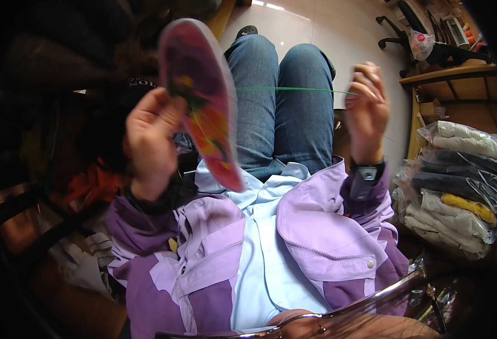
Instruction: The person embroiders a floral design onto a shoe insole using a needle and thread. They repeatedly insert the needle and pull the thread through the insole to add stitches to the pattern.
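An embroidered shoe insole [201, 110], pink and purple with orange and green floral shapes, stands tilted above my lap and is slightly blurred. My left hand [153, 131] grips it by its left edge, thumb and fingers pinched on the green part. From the insole's right side a green thread [299, 89] runs taut across my thighs. Its other end meets the fingers of my right hand [367, 91], raised to the right of my knees and pinched on it. Whether a needle is between those fingers cannot be made out.
Beneath the thread are my legs in blue jeans [257, 114]. Folded clothes in clear plastic bags [456, 190] are stacked at the right, below a wooden shelf [452, 74]. A wheeled chair base [390, 31] stands at the far right. Red cloth [93, 184] lies at the dark left.
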Motion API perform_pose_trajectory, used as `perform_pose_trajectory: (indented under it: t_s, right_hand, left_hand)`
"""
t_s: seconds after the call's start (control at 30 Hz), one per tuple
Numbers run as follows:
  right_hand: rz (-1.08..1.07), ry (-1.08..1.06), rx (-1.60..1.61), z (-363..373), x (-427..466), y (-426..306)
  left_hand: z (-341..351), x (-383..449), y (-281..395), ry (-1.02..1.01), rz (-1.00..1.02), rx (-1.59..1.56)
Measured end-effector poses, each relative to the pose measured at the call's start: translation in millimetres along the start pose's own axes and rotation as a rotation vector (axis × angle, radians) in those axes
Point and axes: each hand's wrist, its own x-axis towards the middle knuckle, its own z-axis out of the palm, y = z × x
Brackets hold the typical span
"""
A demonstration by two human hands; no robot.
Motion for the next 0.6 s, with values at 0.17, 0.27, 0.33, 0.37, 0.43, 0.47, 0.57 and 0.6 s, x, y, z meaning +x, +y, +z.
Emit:
perform_pose_trajectory:
  t_s: [0.17, 0.27, 0.33, 0.37, 0.43, 0.47, 0.57, 0.6]
  right_hand:
    - [-0.24, 0.15, -0.585, -25, -30, -107]
    - [-0.381, 0.301, -0.793, -47, -48, -144]
    - [-0.441, 0.419, -0.966, -59, -51, -148]
    - [-0.484, 0.447, -1.082, -62, -50, -144]
    - [-0.573, 0.506, -1.285, -64, -43, -126]
    - [-0.543, 0.45, -1.369, -62, -40, -113]
    - [-0.407, 0.27, -1.52, -46, -28, -63]
    - [-0.338, 0.124, -1.498, -40, -26, -41]
  left_hand:
    - [-63, 12, 31, 0.393, 0.04, -0.183]
    - [-79, 9, 45, 0.422, -0.031, -0.269]
    - [-75, 9, 45, 0.202, -0.027, -0.337]
    - [-69, 7, 44, 0.235, -0.003, -0.291]
    - [-50, 5, 36, 0.291, 0.066, -0.204]
    - [-37, 3, 31, 0.175, 0.083, -0.228]
    - [4, -5, 17, 0.057, -0.108, -0.05]
    - [19, -10, 10, 0.036, -0.164, -0.051]
